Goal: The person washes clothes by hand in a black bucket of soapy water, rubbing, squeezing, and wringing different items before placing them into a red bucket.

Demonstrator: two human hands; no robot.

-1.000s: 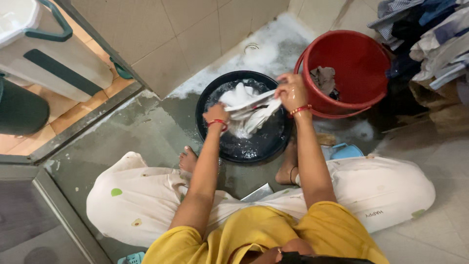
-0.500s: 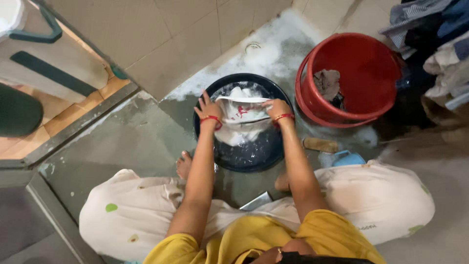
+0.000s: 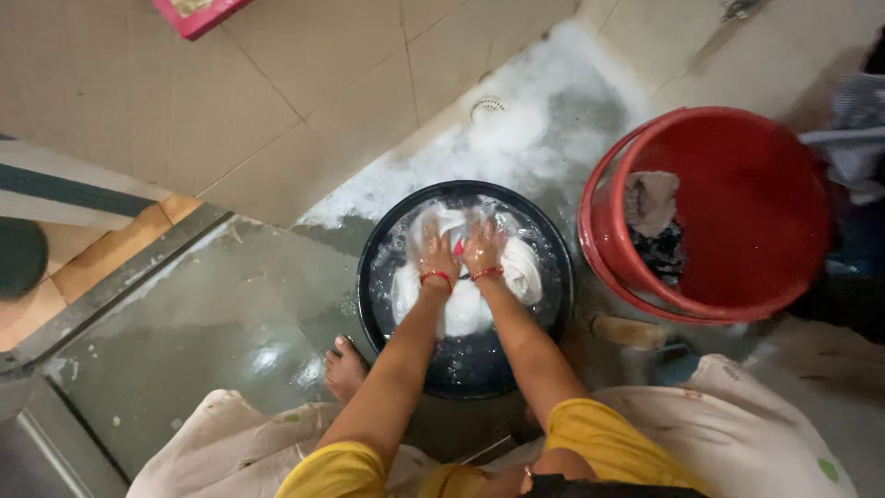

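While both hands, left hand [image 3: 435, 254] and right hand [image 3: 481, 247], are pressing flat-fingered on white cloth [image 3: 461, 304] in the black basin [image 3: 387, 332], the red bucket [image 3: 737, 221] is crowding the frame's right; wet floor [image 3: 230, 314] is lying open at left.

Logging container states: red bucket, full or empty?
Mostly empty: the red bucket stands upright, with only a grey-brown cloth and something dark at one side; bare red wall shows elsewhere.
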